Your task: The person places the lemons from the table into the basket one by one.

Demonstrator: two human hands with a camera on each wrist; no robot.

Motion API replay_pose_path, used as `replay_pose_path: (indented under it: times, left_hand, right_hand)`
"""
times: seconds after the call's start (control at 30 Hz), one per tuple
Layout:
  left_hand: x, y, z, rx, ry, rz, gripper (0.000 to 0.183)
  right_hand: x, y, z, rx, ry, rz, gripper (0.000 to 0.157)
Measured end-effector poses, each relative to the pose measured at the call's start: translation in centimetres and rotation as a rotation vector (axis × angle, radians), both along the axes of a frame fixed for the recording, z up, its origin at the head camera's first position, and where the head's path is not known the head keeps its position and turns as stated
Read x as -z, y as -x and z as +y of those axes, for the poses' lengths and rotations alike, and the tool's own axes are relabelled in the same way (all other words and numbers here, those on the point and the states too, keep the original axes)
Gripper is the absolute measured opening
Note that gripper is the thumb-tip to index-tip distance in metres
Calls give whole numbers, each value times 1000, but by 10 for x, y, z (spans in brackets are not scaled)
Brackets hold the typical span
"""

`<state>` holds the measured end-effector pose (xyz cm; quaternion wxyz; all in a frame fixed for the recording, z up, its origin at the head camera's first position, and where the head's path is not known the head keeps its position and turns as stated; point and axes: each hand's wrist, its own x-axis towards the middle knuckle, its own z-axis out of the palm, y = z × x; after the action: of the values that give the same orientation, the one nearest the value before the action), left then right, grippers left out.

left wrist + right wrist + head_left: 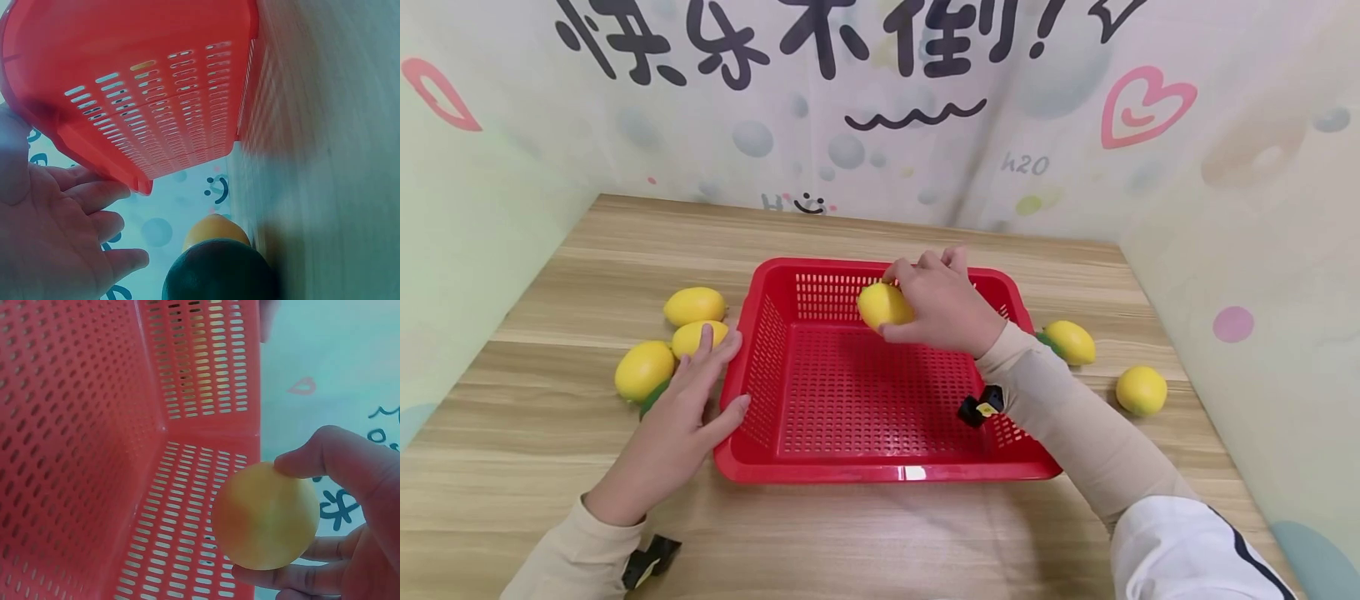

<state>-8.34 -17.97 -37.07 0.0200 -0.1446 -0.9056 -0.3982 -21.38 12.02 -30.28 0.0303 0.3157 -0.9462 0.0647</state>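
Right-hand grasp of a yellow oval lemon (882,307) over a red rectangular perforated plastic basket (887,472), near its twelve o'clock wall.
In the head view, the lemon lies at nine o'clock from your right hand (943,307), held between curled fingers and thumb; in the right wrist view, your thumb meets it near twelve o'clock, your fingers near five. Your left hand (677,425), fingers extended and grasping nothing, touches the basket's nine o'clock rim, with three loose yellow oval lemons (644,371) around its eleven to twelve o'clock.
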Motion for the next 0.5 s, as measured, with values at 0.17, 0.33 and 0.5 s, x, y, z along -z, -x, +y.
replay_pose_path:
  times: [0.17,0.33,0.5]
  left_hand:
    - [0,1,2,2,0,-13,75]
    - [0,0,2,-4,-5,-22,74]
    - [-1,0,2,-6,-8,-16,74]
  right_hand:
    - [4,-2,-2,-2,-34,-2,53]
    - [9,-3,-7,-29,-35,-1,55]
    - [12,-1,-11,-40,-62,-7,54]
